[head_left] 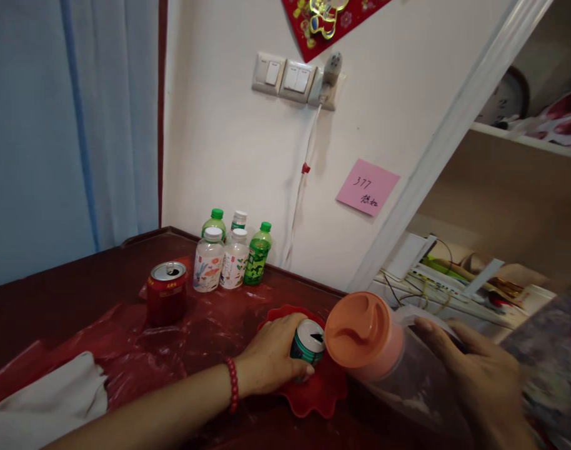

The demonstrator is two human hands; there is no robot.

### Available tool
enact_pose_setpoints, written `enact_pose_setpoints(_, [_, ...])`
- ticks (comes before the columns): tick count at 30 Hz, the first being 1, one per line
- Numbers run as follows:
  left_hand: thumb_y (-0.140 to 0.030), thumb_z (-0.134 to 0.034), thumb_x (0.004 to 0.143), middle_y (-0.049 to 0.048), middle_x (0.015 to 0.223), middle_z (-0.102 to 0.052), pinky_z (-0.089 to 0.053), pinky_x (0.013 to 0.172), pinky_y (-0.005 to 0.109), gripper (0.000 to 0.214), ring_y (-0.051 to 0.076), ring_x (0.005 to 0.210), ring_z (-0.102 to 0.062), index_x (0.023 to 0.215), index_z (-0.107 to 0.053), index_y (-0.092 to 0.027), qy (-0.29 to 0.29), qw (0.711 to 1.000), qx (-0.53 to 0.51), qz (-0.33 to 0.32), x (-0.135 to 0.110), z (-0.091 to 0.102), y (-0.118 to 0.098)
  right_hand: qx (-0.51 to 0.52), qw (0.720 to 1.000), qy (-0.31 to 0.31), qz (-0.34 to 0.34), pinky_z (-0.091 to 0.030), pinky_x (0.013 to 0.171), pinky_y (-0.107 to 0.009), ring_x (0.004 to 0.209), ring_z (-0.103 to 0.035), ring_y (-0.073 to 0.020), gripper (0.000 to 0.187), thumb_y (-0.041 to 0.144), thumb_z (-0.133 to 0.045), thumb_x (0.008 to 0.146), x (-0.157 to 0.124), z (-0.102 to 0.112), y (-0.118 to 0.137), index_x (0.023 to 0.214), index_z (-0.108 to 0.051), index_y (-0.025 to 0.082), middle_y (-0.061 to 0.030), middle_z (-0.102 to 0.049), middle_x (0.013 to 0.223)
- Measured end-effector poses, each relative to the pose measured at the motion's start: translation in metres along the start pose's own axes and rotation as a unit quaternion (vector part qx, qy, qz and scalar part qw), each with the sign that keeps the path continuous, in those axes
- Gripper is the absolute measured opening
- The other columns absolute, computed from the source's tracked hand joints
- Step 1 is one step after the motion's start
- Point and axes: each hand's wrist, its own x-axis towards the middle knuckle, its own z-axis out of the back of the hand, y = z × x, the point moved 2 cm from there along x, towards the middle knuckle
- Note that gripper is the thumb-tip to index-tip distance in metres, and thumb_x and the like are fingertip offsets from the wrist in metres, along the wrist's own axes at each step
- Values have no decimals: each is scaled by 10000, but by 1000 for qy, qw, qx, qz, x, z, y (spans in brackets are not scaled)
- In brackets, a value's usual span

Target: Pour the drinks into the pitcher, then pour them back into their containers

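My left hand [278,359], with a red bead bracelet on its wrist, is wrapped round a dark green drink can [308,344]. The can's top is open, and it is held over a red scalloped dish [313,400]. My right hand [477,375] grips the handle of a clear plastic pitcher [407,381] with an orange lid [358,328]. The pitcher is tipped to the left, its lid close beside the can's top. Whether any liquid flows between them I cannot tell.
An opened red can [167,297] stands on the plastic-covered table at left. Several bottles [233,269] cluster by the wall. A pale cloth [51,394] lies at the front left. A white cable [304,181] hangs from the socket. Shelves [524,134] with clutter are at right.
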Motion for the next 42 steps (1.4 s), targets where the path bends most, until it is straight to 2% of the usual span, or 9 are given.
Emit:
enact_pose_setpoints(5, [-221,-805,630,18,1143,-681,-461,836,326,523,267,1038,-603,1117,-617,-257,-1,1000,-20,-13,1,-3,3,40,999,-22,-15,-290,515,-252,572,-413,-152,521,693,-665,738,9,-3,-9,614,-592,192,44,-438,550])
enact_pose_setpoints(9, [-208,-755,666,35,1216,-665,-448,932,351,565,263,1091,-598,1205,-589,-246,7,999,-47,-14,3,-3,4,94,989,-95,-65,-278,483,-262,525,-390,-147,627,790,-675,670,16,-5,-24,537,-545,192,30,-437,501])
enact_pose_setpoints(14, [-206,-720,693,41,1226,-667,-456,950,364,558,258,1098,-607,1232,-580,-236,21,998,-57,-14,5,-2,2,214,946,-213,-121,-272,470,-251,508,-378,-130,622,764,-708,724,18,-21,-46,574,-527,188,41,-442,500])
enact_pose_setpoints(18, [-241,-697,727,69,1257,-660,-464,973,389,561,275,1125,-608,1269,-555,-223,23,997,-66,-23,7,-4,4,287,910,-266,-138,-295,459,-235,507,-373,-119,619,775,-696,732,18,-41,-62,630,-491,200,69,-413,533])
enact_pose_setpoints(22, [-243,-679,740,90,1276,-652,-452,1021,433,574,288,1156,-604,1294,-532,-217,27,997,-66,-28,10,-5,5,348,885,-276,-139,-269,437,-217,477,-314,-91,636,774,-686,747,16,-59,-75,626,-417,211,92,-351,541])
enact_pose_setpoints(26, [-234,-674,746,86,1308,-636,-430,1058,440,570,287,1203,-583,1295,-523,-225,26,998,-52,-29,12,-6,5,390,869,-273,-135,-321,447,-198,469,-365,-81,544,616,-627,929,15,-75,-87,651,-435,190,82,-379,576])
enact_pose_setpoints(29, [-232,-677,744,81,1326,-629,-416,1074,441,578,285,1222,-575,1299,-516,-235,28,998,-45,-24,12,-6,4,411,861,-265,-137,-404,477,-202,488,-436,-84,413,484,-582,1014,14,-86,-94,762,-532,161,63,-456,639])
enact_pose_setpoints(33, [-228,-672,743,76,1344,-622,-409,1084,430,582,279,1235,-571,1301,-508,-233,31,998,-56,-24,12,-6,1,434,853,-254,-137,-441,490,-205,516,-478,-88,342,448,-580,1027,12,-95,-100,869,-586,144,43,-515,704])
enact_pose_setpoints(42, [-206,-669,743,72,1318,-622,-413,1062,411,567,264,1203,-574,1285,-502,-230,43,996,-70,-27,11,-6,1,423,862,-250,-127,-448,503,-213,509,-473,-89,363,457,-584,1023,11,-94,-109,834,-578,147,50,-503,679])
